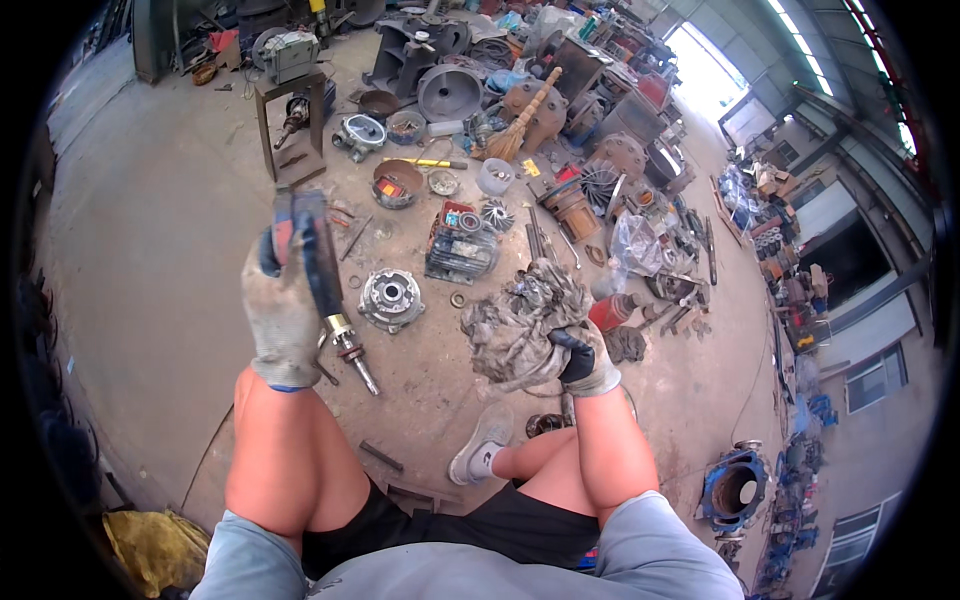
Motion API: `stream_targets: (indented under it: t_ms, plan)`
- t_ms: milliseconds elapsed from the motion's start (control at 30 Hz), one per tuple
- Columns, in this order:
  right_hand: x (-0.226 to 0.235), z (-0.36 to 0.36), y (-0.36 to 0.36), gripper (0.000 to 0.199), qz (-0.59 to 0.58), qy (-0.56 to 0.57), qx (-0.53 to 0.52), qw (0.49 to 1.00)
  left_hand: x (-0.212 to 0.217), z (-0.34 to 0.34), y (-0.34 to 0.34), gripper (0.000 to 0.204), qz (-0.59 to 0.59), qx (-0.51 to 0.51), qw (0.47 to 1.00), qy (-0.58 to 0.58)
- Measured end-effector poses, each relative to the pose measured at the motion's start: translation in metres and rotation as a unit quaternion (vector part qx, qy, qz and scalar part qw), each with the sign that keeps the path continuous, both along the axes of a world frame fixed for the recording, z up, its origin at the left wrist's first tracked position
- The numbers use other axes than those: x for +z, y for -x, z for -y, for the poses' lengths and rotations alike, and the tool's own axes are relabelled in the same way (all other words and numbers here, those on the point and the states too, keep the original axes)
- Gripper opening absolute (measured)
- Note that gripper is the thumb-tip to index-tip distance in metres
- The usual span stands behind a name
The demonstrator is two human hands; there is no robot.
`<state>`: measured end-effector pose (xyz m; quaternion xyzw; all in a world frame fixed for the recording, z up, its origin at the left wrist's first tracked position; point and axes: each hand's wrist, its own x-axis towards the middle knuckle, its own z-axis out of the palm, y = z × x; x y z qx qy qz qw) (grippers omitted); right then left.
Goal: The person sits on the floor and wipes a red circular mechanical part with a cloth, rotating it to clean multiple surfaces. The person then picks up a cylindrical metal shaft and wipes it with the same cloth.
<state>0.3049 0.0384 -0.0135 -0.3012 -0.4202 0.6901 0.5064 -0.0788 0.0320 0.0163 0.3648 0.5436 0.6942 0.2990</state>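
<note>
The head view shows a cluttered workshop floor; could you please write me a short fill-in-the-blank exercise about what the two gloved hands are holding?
1. The left hand grips a tool with a dark ____.
2. The right hand clutches a crumpled, dirty ____.
3. Both hands wear work ____.
4. On the floor between the hands lies a round metal motor ____.

Missing words: handle; rag; gloves; end cover

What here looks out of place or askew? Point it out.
Motor parts lie scattered across the concrete floor, and a straw broom sprawls over them. The left hand grips a tool; the right hand clutches a crumpled, grimy rag. No spill shows.
</note>
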Motion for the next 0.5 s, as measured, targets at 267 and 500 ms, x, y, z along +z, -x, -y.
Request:
stream_targets:
  t_ms: [267,500]
  plan:
    - [-0.003,-0.014,-0.022,0.068,-0.126,0.066,0.078,0.987,0.009,0.007,0.005,0.035,0.062,-0.028,0.998,0.001]
    - [0.000,-0.028,0.025,0.030,0.159,-0.041,-0.053,0.985,-0.001,0.012,-0.002,0.031,0.081,-0.073,0.994,-0.007]
